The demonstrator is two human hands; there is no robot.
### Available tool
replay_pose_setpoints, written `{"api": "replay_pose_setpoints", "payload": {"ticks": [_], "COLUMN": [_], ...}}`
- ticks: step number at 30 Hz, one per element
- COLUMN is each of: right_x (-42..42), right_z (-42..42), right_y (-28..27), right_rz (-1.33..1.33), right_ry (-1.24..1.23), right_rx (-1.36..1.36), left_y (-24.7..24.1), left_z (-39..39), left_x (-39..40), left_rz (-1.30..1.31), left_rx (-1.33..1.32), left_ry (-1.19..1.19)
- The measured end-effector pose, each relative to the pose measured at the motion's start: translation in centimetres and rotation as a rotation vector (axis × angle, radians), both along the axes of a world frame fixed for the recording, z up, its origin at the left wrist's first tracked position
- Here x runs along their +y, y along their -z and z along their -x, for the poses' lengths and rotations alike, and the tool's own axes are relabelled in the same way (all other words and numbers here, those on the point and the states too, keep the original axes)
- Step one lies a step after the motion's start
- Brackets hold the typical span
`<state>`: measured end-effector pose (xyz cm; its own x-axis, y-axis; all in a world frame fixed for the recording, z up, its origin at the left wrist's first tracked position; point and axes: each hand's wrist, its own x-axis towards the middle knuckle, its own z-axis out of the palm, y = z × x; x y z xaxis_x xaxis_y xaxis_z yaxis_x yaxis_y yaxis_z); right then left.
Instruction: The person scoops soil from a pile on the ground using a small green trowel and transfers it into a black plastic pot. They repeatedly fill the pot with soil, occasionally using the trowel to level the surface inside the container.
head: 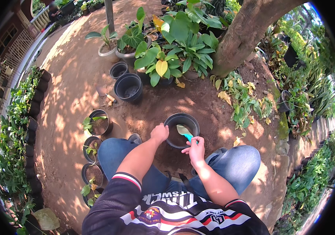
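Observation:
A black plastic plant pot point(182, 115) with soil in it stands on the ground between my knees. My left hand point(159, 132) grips its left rim. In my right hand point(196, 149), at the pot's lower right, is the turquoise handle of a small hand trowel point(184, 132); the blade lies over the inside of the pot. Two black pots, a larger one point(128, 87) and a smaller one point(119, 70), stand farther off to the left. Near them a second trowel with a wooden handle point(111, 98) lies on the dirt.
Several black pots with soil and small plants point(100, 122) line my left side. Leafy potted plants point(175, 44) and a tree trunk point(241, 35) stand ahead. Uprooted-looking vines point(243, 102) lie at the right. A row of potted plants point(17, 117) borders the far left; a person point(54, 13) is in the distance.

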<state>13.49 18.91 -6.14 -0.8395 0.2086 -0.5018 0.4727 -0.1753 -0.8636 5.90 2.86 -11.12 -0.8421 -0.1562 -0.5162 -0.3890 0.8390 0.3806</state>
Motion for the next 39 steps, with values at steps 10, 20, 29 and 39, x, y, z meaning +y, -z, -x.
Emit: {"api": "replay_pose_setpoints", "payload": {"ticks": [10, 20, 29, 39], "right_x": [-0.1, 0.3, 0.5, 0.6], "right_z": [-0.7, -0.8, -0.9, -0.8], "right_y": [-0.9, 0.0, 0.4, 0.0], "right_rz": [-0.095, -0.145, -0.177, -0.230], "right_ry": [-0.070, -0.039, -0.054, -0.059], "right_rx": [0.050, 0.083, 0.026, 0.088], "left_y": [0.1, 0.0, 0.2, 0.1], "left_z": [-0.2, 0.0, 0.1, 0.3], "left_x": [0.1, 0.1, 0.1, 0.0], "left_rz": [-0.002, 0.003, 0.006, 0.003], "left_rx": [0.015, 0.001, -0.012, -0.004], "left_ry": [-0.030, -0.006, 0.009, 0.001]}}
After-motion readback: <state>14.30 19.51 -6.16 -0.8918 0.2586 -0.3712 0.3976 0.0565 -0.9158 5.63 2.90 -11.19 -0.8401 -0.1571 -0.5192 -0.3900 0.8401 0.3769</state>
